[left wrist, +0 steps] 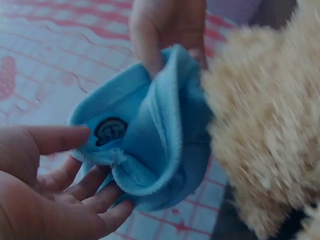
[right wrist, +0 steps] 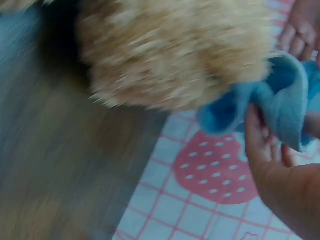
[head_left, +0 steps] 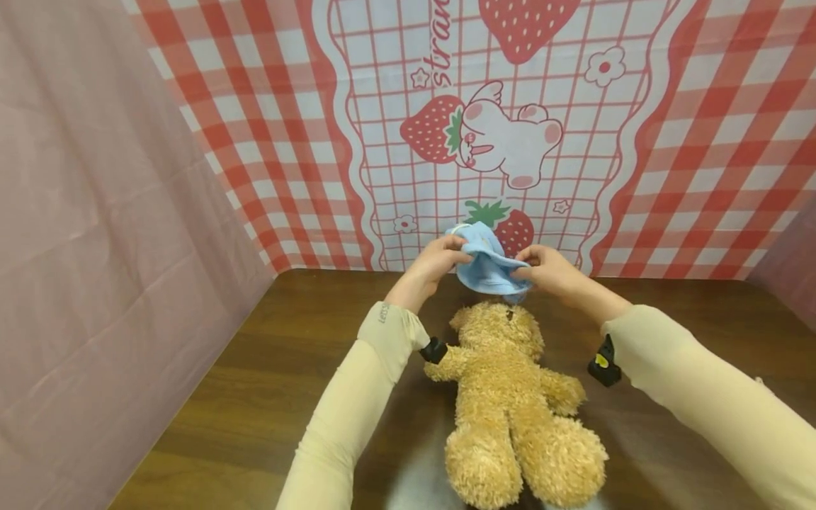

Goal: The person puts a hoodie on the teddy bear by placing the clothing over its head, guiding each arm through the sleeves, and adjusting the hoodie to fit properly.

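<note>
A small light-blue cloth hat [head_left: 486, 262] is held up between both hands, just beyond the head of a golden plush bear [head_left: 500, 382]. The bear lies on the table with its feet toward me. My left hand [head_left: 436, 265] pinches the hat's edge on the left; in the left wrist view its thumb lies by a dark round patch on the blue cloth [left wrist: 150, 130]. At the right side of the brim, my right hand [head_left: 550, 273] grips the cloth, thumb and fingers on either side of it in the right wrist view. The hat's opening gapes in folds close to the bear's fur [right wrist: 170, 55].
Behind the dark wooden table [head_left: 255, 382] hangs a red-and-white checked cloth [head_left: 293, 142] printed with strawberries. A pink curtain [head_left: 95, 212] covers the left side. Black wrist cameras [head_left: 604, 363] sit at the cuffs of both cream sleeves [head_left: 344, 397].
</note>
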`<state>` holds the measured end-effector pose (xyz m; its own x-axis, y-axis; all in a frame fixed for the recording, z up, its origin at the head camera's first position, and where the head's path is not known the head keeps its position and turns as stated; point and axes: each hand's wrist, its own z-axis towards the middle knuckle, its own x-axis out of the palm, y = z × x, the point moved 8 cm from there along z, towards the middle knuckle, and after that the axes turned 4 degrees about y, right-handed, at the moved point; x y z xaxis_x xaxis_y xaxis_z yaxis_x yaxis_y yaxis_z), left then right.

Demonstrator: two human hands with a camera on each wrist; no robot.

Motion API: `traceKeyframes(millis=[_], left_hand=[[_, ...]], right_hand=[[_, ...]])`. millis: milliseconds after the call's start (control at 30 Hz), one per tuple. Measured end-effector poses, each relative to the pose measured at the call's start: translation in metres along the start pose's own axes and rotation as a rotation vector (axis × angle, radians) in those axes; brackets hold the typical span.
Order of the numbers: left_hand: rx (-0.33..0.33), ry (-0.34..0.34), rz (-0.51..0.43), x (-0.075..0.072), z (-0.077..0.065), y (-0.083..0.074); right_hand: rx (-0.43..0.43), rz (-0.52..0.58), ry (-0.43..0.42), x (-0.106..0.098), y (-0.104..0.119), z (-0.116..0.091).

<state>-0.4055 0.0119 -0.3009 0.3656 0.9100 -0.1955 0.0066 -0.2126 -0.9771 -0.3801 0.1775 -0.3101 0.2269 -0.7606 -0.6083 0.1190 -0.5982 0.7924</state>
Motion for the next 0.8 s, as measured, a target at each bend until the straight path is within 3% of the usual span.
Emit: traceKeyframes(millis=[133, 233, 333, 433, 500, 567, 667, 800], left_hand=[[-0.05, 0.03, 0.022, 0.0, 0.012, 0.02], [-0.059, 0.042, -0.023, 0.001, 0.018, 0.031], [-0.036, 0.036, -0.137, 0.001, 0.021, 0.036], [0.009, 0.028, -0.236, 0.0, 0.024, 0.036], [0.058, 0.019, -0.242, -0.002, 0.024, 0.034], [0.117, 0.004, -0.182, -0.004, 0.023, 0.03], [0.185, -0.011, -0.022, -0.004, 0.021, 0.027], [0.148, 0.043, 0.199, 0.003, 0.019, 0.038]], right_hand=[[-0.048, -0.168, 0.01, 0.007, -0.002, 0.008], [-0.05, -0.198, 0.015, 0.009, -0.003, 0.012], [-0.027, -0.17, -0.002, 0.006, -0.005, 0.015], [0.02, -0.065, -0.026, 0.002, -0.008, 0.017], [0.039, 0.021, -0.045, -0.001, -0.008, 0.018], [0.05, 0.116, -0.057, -0.002, -0.009, 0.019], [0.034, 0.159, -0.051, 0.0, -0.011, 0.021], [0.001, 0.068, -0.004, 0.008, -0.021, 0.021]])
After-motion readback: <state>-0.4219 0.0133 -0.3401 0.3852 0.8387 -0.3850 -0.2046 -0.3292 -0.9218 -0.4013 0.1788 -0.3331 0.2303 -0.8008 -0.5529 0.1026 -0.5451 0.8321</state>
